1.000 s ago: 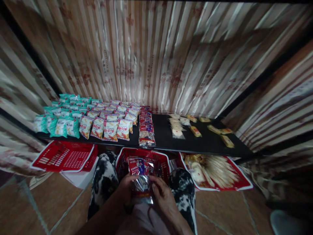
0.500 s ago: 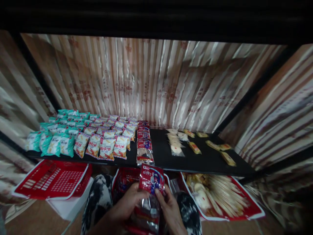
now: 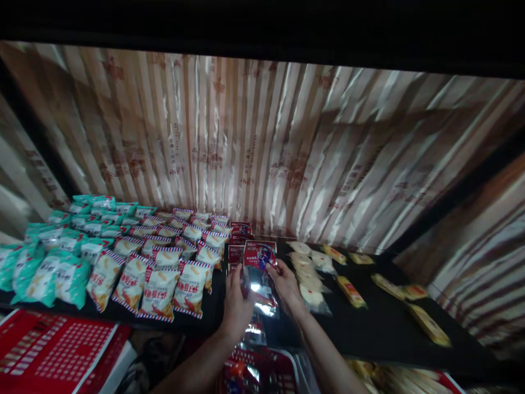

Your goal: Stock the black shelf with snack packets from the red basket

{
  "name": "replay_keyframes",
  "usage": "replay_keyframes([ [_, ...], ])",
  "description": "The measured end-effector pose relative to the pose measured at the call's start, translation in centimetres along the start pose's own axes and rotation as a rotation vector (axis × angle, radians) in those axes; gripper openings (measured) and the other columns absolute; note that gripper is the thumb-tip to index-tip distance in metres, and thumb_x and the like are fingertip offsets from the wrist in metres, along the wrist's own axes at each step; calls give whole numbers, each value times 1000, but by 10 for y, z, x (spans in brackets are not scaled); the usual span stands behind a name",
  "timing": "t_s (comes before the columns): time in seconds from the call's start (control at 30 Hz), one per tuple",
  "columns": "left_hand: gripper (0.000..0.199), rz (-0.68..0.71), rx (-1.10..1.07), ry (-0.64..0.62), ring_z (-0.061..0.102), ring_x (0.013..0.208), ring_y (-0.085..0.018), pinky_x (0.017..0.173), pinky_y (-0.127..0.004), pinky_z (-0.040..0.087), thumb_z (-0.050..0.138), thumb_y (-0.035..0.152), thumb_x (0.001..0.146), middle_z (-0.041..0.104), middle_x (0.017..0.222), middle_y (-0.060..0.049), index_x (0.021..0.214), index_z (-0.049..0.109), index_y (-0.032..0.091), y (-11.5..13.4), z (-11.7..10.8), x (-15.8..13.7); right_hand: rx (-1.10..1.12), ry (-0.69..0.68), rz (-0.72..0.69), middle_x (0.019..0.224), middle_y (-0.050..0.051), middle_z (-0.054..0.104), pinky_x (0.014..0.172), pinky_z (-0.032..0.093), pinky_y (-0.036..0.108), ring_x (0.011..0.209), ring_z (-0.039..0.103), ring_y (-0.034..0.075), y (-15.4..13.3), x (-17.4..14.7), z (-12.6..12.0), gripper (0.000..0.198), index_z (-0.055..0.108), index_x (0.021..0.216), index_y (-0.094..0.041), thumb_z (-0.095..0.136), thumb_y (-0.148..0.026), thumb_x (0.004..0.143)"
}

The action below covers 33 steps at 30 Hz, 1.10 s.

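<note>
Between my two hands is a snack packet with a red printed top and a clear, shiny lower part. My left hand grips its left edge, fingers pointing forward. On the opposite edge, my right hand pinches the packet with thumb and fingers. The packet is over the black shelf, partly covering a row of similar red packets behind it. Whether it touches them I cannot tell. Below my wrists, a red basket contains more shiny packets.
Teal snack bags and white striped snack bags stand in rows on the left. To the right lie round pale packs and yellow packets. Red baskets sit below the shelf's front edge. A striped curtain hangs behind.
Both hands have carried the red-topped packet forward and up, from over the basket to over the shelf. The view has moved closer to the shelf.
</note>
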<state>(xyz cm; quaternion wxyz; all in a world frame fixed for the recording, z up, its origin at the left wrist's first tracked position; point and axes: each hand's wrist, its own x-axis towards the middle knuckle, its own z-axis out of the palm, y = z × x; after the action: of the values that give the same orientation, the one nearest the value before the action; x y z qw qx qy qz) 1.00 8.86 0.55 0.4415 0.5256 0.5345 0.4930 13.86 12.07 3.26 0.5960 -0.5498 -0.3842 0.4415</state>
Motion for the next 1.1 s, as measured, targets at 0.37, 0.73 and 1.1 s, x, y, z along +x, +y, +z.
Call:
replay_keyframes([
  [0.37,46,43,343,217,36,129,-23,110,-34,27,40,2,74,41,132,-15,116,57,10,-10,28,79,-319,56,-52,70,0,69,57,49,27,62,63,17,40,140,38,33,61,96,-18,60,-32,65],
  [0.73,50,61,441,160,32,132,-26,111,-38,25,40,2,72,41,138,-17,121,54,7,-32,36,101,-996,64,-240,100,4,68,80,45,26,89,63,17,38,160,59,37,58,116,-23,49,-22,80],
  [1.1,53,22,579,85,21,136,-28,113,-41,18,42,7,74,35,142,-17,126,48,4,-30,35,113,-1332,90,-233,115,8,62,89,35,35,108,49,25,41,155,73,37,59,117,-22,44,-32,84],
])
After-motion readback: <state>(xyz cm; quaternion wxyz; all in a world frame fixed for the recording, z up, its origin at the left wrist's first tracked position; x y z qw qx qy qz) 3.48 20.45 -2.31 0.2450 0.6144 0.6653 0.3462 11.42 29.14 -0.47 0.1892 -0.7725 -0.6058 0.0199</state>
